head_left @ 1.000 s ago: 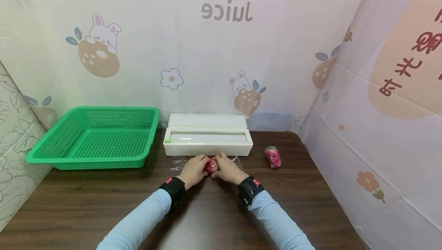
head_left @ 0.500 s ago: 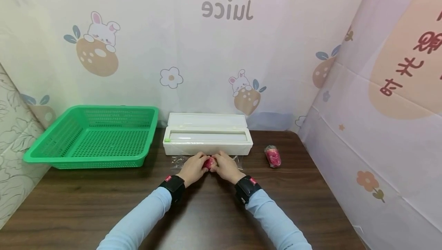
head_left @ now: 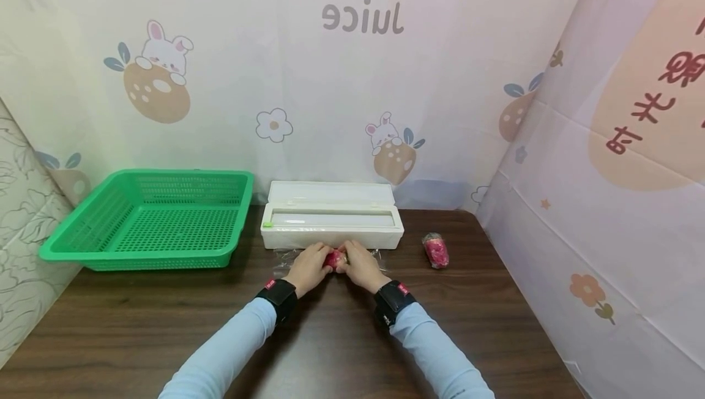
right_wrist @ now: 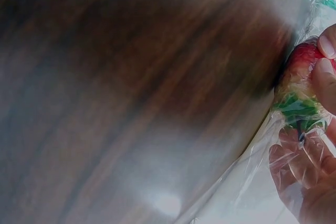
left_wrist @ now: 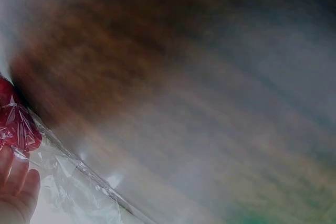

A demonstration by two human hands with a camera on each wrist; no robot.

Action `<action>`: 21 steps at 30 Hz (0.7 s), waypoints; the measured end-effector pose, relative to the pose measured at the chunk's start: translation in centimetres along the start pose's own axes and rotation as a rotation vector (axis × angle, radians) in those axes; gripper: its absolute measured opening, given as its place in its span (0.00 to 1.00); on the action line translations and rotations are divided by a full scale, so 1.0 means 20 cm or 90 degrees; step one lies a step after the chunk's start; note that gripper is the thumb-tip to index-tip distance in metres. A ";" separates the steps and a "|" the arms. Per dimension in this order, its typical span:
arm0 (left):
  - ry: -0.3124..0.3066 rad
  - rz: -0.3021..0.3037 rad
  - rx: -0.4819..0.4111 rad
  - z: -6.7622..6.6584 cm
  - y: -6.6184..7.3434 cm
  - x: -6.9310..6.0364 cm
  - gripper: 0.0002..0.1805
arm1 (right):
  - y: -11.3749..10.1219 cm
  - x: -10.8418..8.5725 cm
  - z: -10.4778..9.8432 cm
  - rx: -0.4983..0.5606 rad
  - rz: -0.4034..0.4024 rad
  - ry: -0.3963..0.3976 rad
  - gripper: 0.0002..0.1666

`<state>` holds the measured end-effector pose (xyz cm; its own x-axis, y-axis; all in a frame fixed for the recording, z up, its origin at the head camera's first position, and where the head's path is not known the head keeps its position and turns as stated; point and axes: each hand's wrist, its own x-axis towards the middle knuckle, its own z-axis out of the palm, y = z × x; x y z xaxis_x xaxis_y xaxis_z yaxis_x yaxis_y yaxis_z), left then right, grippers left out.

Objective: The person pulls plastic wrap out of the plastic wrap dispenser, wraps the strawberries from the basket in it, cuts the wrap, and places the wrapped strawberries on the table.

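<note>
Nearest are two pale blue fabric sleeves, ending in black wristbands, over a dark brown wood-grain counter. Beyond them, the left hand and right hand meet with fingers curled, gripping a red, rounded, strawberry-like piece between them; its green leafy end shows in the right wrist view, under crinkled film. A sheet of clear, shiny plastic film spreads to both sides of the hands (whether it joins the box behind, I cannot tell).

The step in hand looks like rolling the piece up in the film; the next move seems to call for even, gentle pressure from both hands, with the loose side flaps folded in.

Well apart on the right lies a pink-red oblong wrapped in clear plastic; well to the left stands a green perforated plastic basket. Just past the hands sits a long white plastic box, lid raised, with a small bright-green tab. Farthest hangs a pale curtain printed with rabbits.
</note>
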<state>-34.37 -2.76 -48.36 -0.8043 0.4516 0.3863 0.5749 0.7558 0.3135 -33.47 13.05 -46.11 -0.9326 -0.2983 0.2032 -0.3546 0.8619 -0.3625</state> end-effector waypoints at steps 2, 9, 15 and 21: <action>-0.003 -0.002 0.004 0.00 0.00 0.00 0.19 | 0.00 0.00 0.00 -0.002 0.004 -0.001 0.21; 0.022 0.010 0.005 -0.01 0.01 -0.01 0.19 | 0.00 0.00 0.01 -0.006 0.007 0.008 0.20; 0.004 -0.007 -0.021 -0.02 0.00 -0.02 0.20 | 0.00 0.00 0.01 -0.007 0.001 0.009 0.20; -0.058 -0.021 -0.041 -0.06 -0.01 -0.02 0.22 | 0.00 0.01 0.00 0.010 0.022 -0.024 0.22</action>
<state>-33.99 -3.57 -47.56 -0.8320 0.4701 0.2946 0.5534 0.7409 0.3807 -33.55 12.93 -46.11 -0.9460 -0.2839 0.1566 -0.3231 0.8651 -0.3836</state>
